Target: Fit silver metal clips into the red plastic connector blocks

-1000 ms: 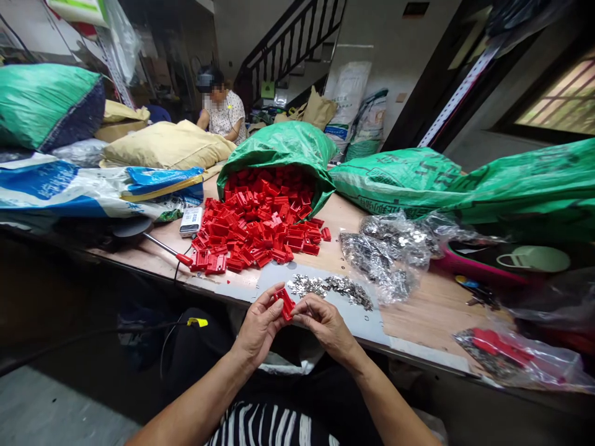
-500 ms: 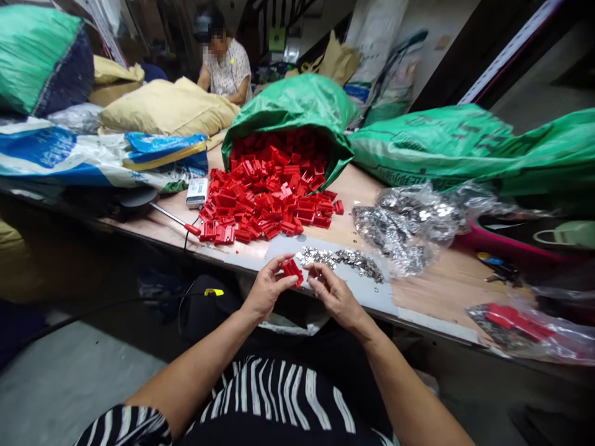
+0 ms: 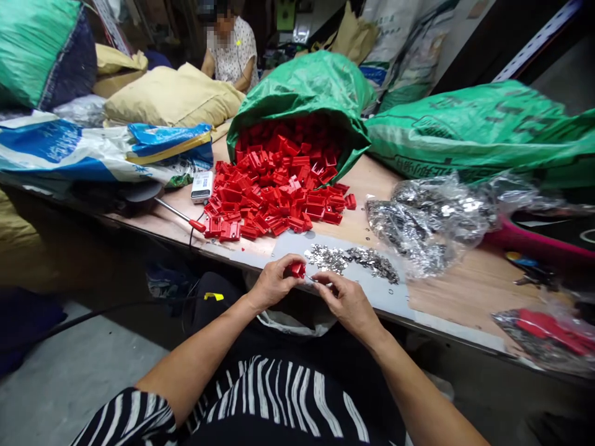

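Observation:
A small red plastic part [image 3: 298, 270] is pinched between the thumb and fingers of my left hand [image 3: 273, 284], just over the table's front edge. Close on its right, my right hand [image 3: 343, 298] pinches a small thin metal piece [image 3: 310, 279] pointed at the red part. Whether the metal touches the red part I cannot tell. Behind my hands, small shiny metal pieces [image 3: 328, 257] lie spread on a grey sheet [image 3: 290, 244]. Farther back, a heap of similar red parts [image 3: 274, 198] spills out of a green woven sack [image 3: 309, 83].
Clear plastic bags of metal pieces [image 3: 409, 232] lie to the right. A red-handled screwdriver [image 3: 198, 225] and a small white box [image 3: 202, 187] are left of the heap. A person [image 3: 232, 52] sits across the table, past a tan sack [image 3: 170, 96]. Another green sack [image 3: 474, 133] lies back right.
The red part has turned in my left hand, so that its end shows. My right hand has brought the metal piece close to it. The whole view has shifted slightly.

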`<state>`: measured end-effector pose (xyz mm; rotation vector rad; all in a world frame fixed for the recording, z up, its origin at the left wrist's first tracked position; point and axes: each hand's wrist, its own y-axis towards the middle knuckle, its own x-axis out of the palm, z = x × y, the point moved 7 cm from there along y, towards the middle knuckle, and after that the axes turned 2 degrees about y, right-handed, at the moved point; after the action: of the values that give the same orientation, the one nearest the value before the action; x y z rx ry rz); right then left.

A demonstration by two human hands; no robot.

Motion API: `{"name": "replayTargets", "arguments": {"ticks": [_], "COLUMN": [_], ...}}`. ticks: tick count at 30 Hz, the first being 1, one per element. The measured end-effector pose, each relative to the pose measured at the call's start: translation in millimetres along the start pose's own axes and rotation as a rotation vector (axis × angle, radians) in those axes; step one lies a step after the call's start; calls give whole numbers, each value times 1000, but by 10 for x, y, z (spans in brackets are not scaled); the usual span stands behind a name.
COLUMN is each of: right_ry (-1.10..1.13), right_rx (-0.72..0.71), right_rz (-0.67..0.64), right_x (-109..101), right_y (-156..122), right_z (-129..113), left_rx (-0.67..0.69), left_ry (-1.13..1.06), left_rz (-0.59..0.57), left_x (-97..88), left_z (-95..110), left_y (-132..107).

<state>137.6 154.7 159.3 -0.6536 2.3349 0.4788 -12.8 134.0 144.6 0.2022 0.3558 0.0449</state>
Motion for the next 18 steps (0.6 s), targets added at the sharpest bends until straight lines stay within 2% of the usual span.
{"name": "replayTargets", "arguments": {"ticks": [8,18], "right_ry": [-44,-59], "right_rx": [-48,-29], "right_rz": [-33,-55], "right_x": [12,43], "right_y": [35,31], "right_z": [17,50], "left_rx": [47,17], "left_ry": [39,93], "left_rz": [-44,-84], "left_x": [27,38], "left_z": [5,-18], "left_y": [25,54]}}
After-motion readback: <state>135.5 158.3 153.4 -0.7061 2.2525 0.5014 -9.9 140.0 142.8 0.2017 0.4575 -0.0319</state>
